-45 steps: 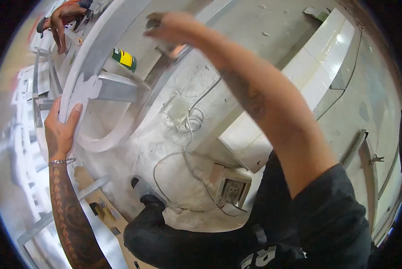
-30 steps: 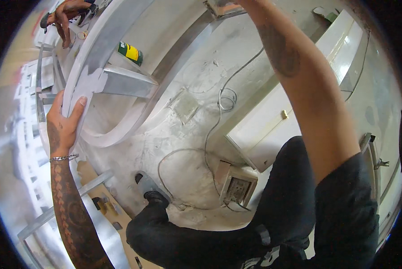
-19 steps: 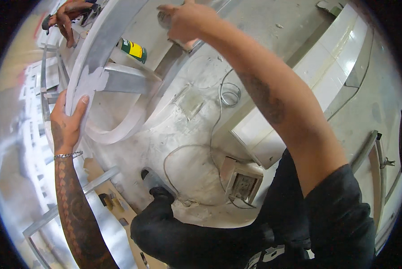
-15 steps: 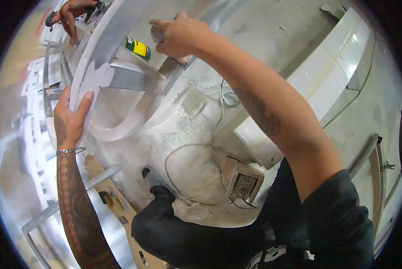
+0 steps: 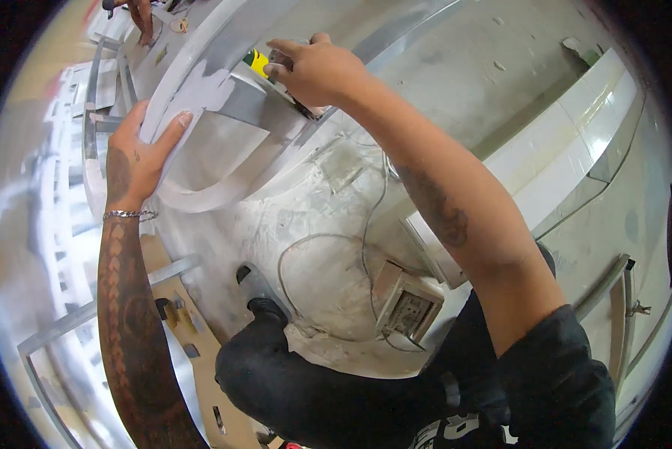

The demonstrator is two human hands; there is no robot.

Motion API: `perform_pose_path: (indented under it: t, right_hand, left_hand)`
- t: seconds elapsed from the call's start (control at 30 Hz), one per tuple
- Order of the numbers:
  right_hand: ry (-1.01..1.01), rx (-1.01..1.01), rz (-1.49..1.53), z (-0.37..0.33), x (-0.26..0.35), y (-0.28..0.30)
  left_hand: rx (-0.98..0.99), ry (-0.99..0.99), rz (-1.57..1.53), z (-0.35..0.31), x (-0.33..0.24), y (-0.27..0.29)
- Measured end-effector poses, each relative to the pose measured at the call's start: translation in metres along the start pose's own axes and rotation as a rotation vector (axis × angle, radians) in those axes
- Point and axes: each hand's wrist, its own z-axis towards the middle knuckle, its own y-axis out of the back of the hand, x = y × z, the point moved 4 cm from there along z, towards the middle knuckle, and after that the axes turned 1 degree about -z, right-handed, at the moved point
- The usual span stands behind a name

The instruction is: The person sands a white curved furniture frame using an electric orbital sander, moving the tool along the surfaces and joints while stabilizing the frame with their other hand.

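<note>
A large curved frame (image 5: pixel 178 196), pale grey with smears of whitish filler, stands in front of me at the upper left. My left hand (image 5: pixel 147 146) is wrapped round its left edge, thumb on the near face and fingers behind. Over the frame's inner side, my right hand (image 5: pixel 317 71) is closed on a small greyish thing; its kind is hidden by the fingers. Just left of that hand, partly covered by it, shows a yellow and green can (image 5: pixel 257 63). A flat metal crosspiece (image 5: pixel 244 103) with filler on it joins the frame below the can.
On the dusty floor lie a cable (image 5: pixel 282 262) and a square socket box (image 5: pixel 409 310). A long white tiled block (image 5: pixel 545 150) runs along the right. Metal bars (image 5: pixel 613 292) stand at far right. Another person (image 5: pixel 141 19) is at the upper left. Cardboard (image 5: pixel 193 329) lies below my left forearm.
The view has shifted, so the frame and my left hand appear higher and further right. My right hand has moved slightly right and down in view, and now covers more of the can.
</note>
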Motion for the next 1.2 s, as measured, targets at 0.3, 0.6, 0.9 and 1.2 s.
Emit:
perform_pose_path:
  t: [0.3, 0.6, 0.9, 1.2]
  right_hand:
    - [0.022, 0.042, -0.066, -0.014, 0.011, 0.007]
    - [0.007, -0.041, -0.157, 0.001, 0.005, 0.012]
    - [-0.167, -0.247, 0.480, -0.035, -0.093, 0.097]
    - [-0.236, 0.260, 1.378, -0.031, -0.122, 0.036]
  left_hand:
    - [-0.005, -0.005, -0.011, -0.003, 0.001, 0.006]
    - [-0.011, -0.040, 0.119, 0.004, 0.013, 0.001]
    - [0.052, -0.070, 0.096, 0.004, 0.017, -0.003]
    - [0.030, -0.141, 0.123, 0.003, 0.009, -0.003]
